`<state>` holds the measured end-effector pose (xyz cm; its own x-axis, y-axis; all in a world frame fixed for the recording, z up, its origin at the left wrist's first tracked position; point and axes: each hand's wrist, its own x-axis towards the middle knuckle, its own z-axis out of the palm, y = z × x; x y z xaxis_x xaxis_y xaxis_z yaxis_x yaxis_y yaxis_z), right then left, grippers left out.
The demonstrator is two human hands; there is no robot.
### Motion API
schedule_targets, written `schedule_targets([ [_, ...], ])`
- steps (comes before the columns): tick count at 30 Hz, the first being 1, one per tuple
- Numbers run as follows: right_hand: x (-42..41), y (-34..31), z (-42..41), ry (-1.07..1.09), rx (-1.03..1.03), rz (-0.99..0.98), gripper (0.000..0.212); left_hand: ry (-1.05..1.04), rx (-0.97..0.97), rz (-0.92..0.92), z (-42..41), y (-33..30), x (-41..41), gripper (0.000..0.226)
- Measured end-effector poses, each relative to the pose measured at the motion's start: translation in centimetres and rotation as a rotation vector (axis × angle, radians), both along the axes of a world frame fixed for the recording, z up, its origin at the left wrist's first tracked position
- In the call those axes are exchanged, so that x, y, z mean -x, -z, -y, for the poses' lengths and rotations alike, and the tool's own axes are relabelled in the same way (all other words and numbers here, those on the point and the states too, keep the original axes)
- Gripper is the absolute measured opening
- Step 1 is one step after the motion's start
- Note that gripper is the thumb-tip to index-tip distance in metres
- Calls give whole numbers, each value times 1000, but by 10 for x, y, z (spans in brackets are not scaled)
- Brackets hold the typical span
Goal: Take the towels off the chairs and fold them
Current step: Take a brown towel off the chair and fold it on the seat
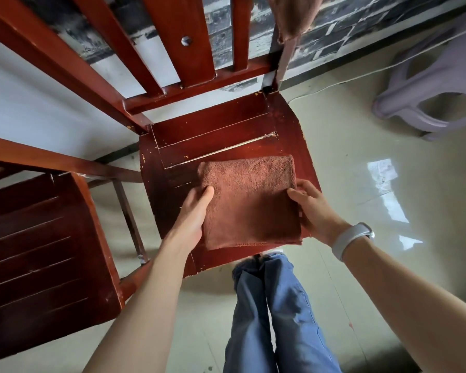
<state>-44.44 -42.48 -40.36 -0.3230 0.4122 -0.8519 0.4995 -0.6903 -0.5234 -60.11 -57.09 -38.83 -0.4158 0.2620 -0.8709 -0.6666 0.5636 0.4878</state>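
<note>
- I see a brown towel (249, 203) lying folded on the seat of a red wooden chair (215, 125), near the front edge.
- My left hand (193, 214) holds the towel's left side. The thumb lies on top and the other fingers are tucked under, out of sight.
- My right hand (311, 207) holds the right side the same way, thumb on top and the rest hidden under the cloth.
- The towel looks soft, fluffy and light. I think it will bend and droop if I lift it by one corner.
- I think the best place to hold it is both side edges at once, so the layers stay together.
- It does not look slippery, and it cannot break.
- A second brown towel (291, 14) hangs on the chair's back post, at the top of the view. It is not folded yet.
- Another red chair (46, 238) stands just beside on the left.
- I wear a pale wristband (351, 242) on my right wrist.
- I can read no words or labels anywhere.
</note>
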Motion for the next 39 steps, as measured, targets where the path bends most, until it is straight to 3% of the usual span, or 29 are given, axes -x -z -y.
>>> schedule_targets([
  [5, -44, -54, 3, 99, 50, -61, 20, 327, 45, -385, -4, -52, -32, 42],
  [9, -87, -97, 5, 163, 34, -94, 26, 464, -4, -496, -19, -97, -69, 44],
  [16, -181, -164, -20, 235, -332, 13, 25, 688, -86, -644, -81, -162, -155, 44],
  [20, -255, -200, -53, 352, -438, 29, 23, 765, -165, -732, -141, -193, -222, 39],
  [32, -499, -289, -197, 612, -750, 219, 24, 975, -506, -779, -350, -266, -456, 39],
  [39, -592, -316, -272, 850, -782, 215, 28, 1091, -708, -681, -474, -290, -551, 37],
])
